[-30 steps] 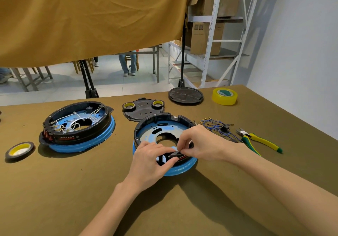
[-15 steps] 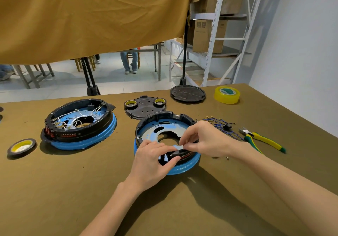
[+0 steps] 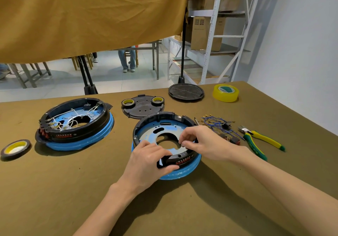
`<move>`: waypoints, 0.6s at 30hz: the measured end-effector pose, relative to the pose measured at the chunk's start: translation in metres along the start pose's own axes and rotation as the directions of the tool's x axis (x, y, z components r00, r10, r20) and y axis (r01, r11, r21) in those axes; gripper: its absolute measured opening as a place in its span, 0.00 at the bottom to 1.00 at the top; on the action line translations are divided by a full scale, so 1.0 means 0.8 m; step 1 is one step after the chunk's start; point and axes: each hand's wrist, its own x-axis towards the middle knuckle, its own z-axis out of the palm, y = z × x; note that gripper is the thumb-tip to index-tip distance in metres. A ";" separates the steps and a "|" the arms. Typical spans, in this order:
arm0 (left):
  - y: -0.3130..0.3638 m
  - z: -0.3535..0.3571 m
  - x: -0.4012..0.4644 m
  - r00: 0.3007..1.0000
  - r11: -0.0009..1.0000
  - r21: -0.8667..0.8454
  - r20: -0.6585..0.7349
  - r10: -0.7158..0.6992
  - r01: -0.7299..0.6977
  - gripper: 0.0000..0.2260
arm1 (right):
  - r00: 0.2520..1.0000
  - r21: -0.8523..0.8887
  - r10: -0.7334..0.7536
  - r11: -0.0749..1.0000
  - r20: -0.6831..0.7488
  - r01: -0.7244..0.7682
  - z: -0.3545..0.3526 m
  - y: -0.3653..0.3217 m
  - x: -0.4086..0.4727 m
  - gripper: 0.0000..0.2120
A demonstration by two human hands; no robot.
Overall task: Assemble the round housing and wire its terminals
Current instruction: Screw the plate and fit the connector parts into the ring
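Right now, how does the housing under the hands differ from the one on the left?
The near housing has no wires inside, only its bare blue plate; the left housing is strung with white wires. The left hand grips the near housing's front rim and the right hand pinches something small at its inner edge; the left housing sits untouched. Both are black rings on blue bases, with red lettering on the front.

The hands [image 3: 175, 153] hide the housing's [image 3: 164, 124] near-left rim; red lettering [image 3: 182, 161] unreadable.
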 end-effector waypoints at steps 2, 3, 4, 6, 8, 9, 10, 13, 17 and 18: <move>-0.001 0.004 0.001 0.999 0.997 0.055 -0.017 0.046 -0.045 0.16 | 0.999 0.047 -0.005 0.999 -0.053 0.007 -0.002 -0.002 0.001 0.05; -0.003 0.006 0.001 0.997 0.994 0.086 -0.029 0.074 -0.072 0.15 | 0.996 0.059 -0.015 0.998 -0.088 0.020 -0.004 -0.002 0.000 0.05; -0.004 0.008 0.000 0.994 0.988 0.121 -0.041 0.105 -0.099 0.14 | 0.993 0.058 -0.030 0.998 -0.117 0.037 -0.005 -0.003 -0.001 0.05; -0.008 0.012 -0.001 0.986 0.972 0.190 -0.058 0.154 -0.141 0.12 | 0.986 0.029 -0.067 0.997 -0.150 0.072 -0.007 -0.004 -0.004 0.05; -0.012 0.013 -0.003 0.982 0.961 0.231 -0.065 0.175 -0.156 0.11 | 0.983 0.003 -0.097 0.995 -0.155 0.098 -0.007 -0.005 -0.007 0.06; -0.014 0.013 -0.003 0.982 0.960 0.233 -0.067 0.174 -0.155 0.11 | 0.983 -0.004 -0.107 0.994 -0.152 0.107 -0.007 -0.006 -0.008 0.06; -0.015 0.013 -0.004 0.983 0.963 0.224 -0.070 0.168 -0.148 0.11 | 0.983 -0.010 -0.113 0.994 -0.148 0.113 -0.007 -0.006 -0.009 0.06; -0.016 0.012 -0.004 0.985 0.975 0.180 -0.090 0.148 -0.130 0.12 | 0.983 -0.014 -0.117 0.993 -0.142 0.116 -0.006 -0.008 -0.011 0.06; -0.016 0.012 -0.008 0.980 0.977 0.148 -0.108 0.169 -0.152 0.11 | 0.983 -0.008 -0.127 0.992 -0.135 0.127 -0.005 -0.014 -0.014 0.06; -0.017 0.012 -0.010 0.979 0.976 0.147 -0.106 0.174 -0.158 0.11 | 0.983 -0.013 -0.133 0.991 -0.128 0.132 -0.004 -0.016 -0.015 0.06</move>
